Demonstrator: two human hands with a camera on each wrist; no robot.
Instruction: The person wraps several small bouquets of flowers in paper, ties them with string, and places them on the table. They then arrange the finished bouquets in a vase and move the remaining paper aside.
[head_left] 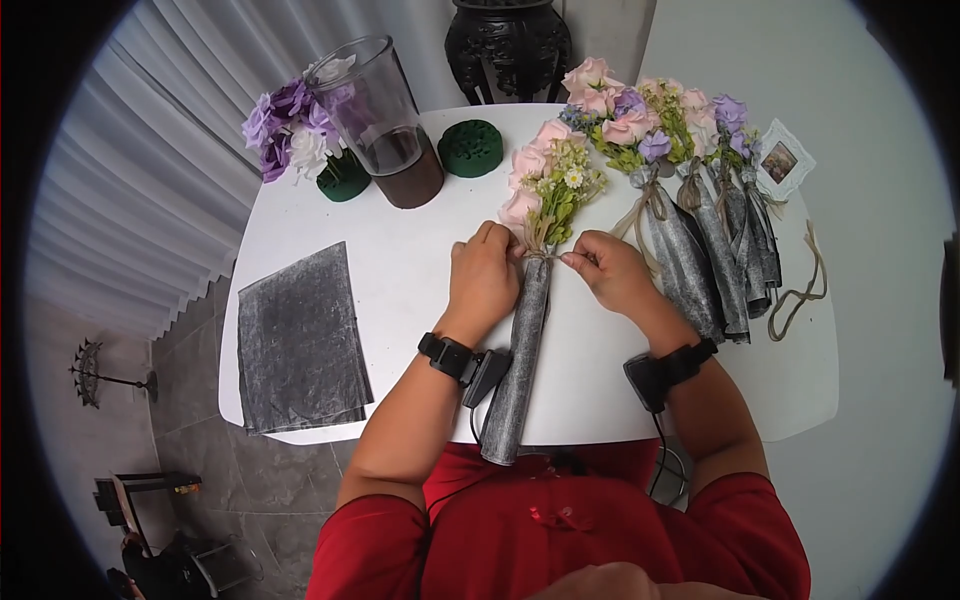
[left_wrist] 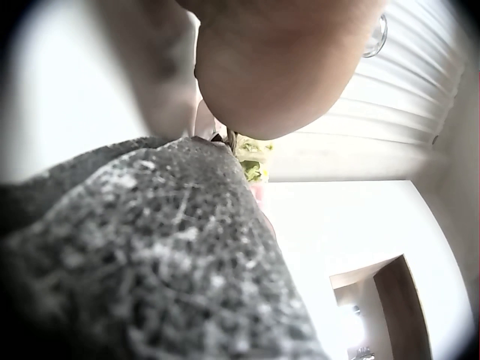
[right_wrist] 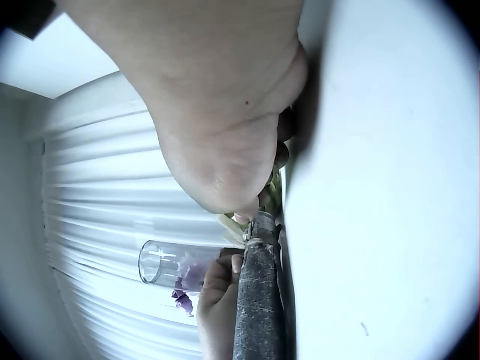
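A bouquet of pink roses [head_left: 527, 172] with small daisies and greenery lies on the table, pointing away from me. Its stems are wrapped in dark grey mottled paper [head_left: 520, 360], which reaches past the table's front edge and fills much of the left wrist view. Brown twine [head_left: 538, 254] circles the neck of the wrap. On the left side of that neck, my left hand [head_left: 484, 275] pinches the twine, its fingertips partly hidden by the flowers. From the right, my right hand [head_left: 612, 272] pinches a twine end between thumb and forefinger.
Several wrapped bouquets [head_left: 690, 250] lie at the right, beside a loose twine piece [head_left: 800, 300] and a white photo frame [head_left: 787, 160]. Grey paper sheets [head_left: 300, 340] lie at left. Behind stand a glass vase [head_left: 385, 110], green foam [head_left: 470, 148] and purple flowers [head_left: 285, 125].
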